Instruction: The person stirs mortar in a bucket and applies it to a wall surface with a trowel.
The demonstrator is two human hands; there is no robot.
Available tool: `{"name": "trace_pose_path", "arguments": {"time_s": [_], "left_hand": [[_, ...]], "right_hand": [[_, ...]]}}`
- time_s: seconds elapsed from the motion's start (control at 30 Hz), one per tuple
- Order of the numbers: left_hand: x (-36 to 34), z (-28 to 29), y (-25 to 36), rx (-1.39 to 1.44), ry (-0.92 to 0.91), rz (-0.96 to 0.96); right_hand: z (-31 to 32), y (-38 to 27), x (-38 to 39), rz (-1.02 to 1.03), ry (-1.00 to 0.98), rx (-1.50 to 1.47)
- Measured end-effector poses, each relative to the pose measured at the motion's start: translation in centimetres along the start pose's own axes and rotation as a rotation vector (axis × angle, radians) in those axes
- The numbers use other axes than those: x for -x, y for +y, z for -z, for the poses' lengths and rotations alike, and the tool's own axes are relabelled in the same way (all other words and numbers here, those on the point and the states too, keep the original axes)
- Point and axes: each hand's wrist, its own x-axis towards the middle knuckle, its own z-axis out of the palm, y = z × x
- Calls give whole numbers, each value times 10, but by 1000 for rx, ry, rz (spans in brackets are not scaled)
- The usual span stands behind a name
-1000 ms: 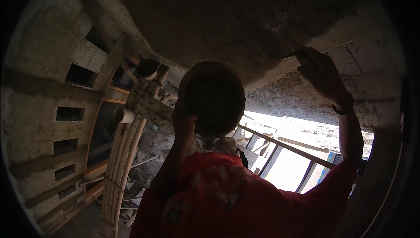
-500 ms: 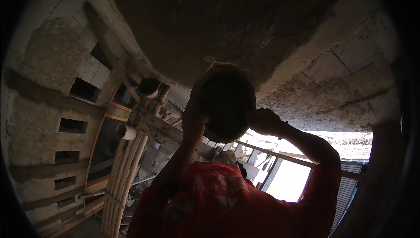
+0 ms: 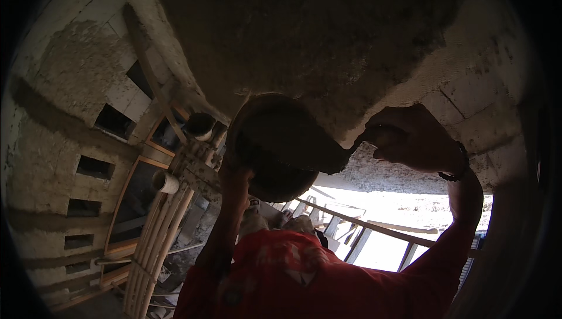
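Note:
My left hand (image 3: pixel 235 183) is closed on the near-left rim of a round, dark mortar pan (image 3: pixel 281 189), holding it up in front of my chest. Dark, rough material, apparently mortar, lies inside it. My right hand (image 3: pixel 414 138) grips the handle of a trowel (image 3: pixel 319 148) to the right of the pan. The trowel's dark blade reaches left over the pan's opening and hides part of the inside. Just beyond the pan is a surface of dark, damp-looking plaster (image 3: pixel 304 32).
A wall with rectangular openings (image 3: pixel 96 168) stands on the left. Long poles (image 3: pixel 153 243) and a pale pipe end (image 3: pixel 166 182) are beside it. Rough blockwork (image 3: pixel 486 108) adjoins the plaster at right. Below it, a railing (image 3: pixel 369 225) crosses a bright opening.
My right hand has moved right, away from the pan's rim, and the trowel blade now shows over the pan. My left hand and the pan have shifted slightly left and nearer.

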Motion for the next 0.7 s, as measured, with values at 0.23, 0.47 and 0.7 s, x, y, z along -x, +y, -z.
{"name": "trace_pose_path", "arguments": {"time_s": [0.23,0.47,0.7], "left_hand": [[3,8,-18,23,43,91],[6,-14,-14,-106,-22,101],[9,-72,-17,-140,-264,49]], "right_hand": [[57,139,7,-298,343,485],[60,61,28,-356,495,41],[-109,59,43,-275,-90,650]]}}
